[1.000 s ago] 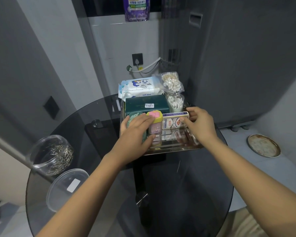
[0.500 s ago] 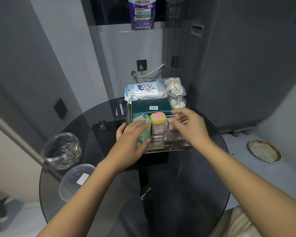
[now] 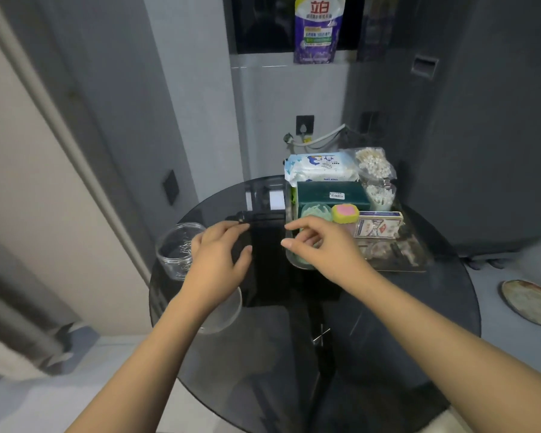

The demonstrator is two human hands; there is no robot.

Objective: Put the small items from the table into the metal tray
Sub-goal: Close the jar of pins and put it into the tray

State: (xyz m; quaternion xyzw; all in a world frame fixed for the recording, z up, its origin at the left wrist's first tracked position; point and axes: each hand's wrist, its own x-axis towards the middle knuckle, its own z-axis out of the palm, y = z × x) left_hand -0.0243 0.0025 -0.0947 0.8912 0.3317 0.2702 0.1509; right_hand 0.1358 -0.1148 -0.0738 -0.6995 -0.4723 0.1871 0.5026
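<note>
1. Currently, the metal tray is sitting on the far right part of the round dark glass table, and it is carrying a wet-wipes pack, a dark green box, a cotton-swab bag, a cotton-swab cup, a green ribbed container, a yellow-and-pink capped jar and a card box.
2. The left hand is hovering open over the table, fingers loosely curved and gripping nothing, just beside a clear jar of pins.
3. The right hand is hanging over the tray's near-left corner, fingers relaxed and spread, holding nothing.
4. A clear plastic lid is lying on the table, partly hidden under the left wrist.
5. A purple detergent pouch is hanging on the wall behind.
</note>
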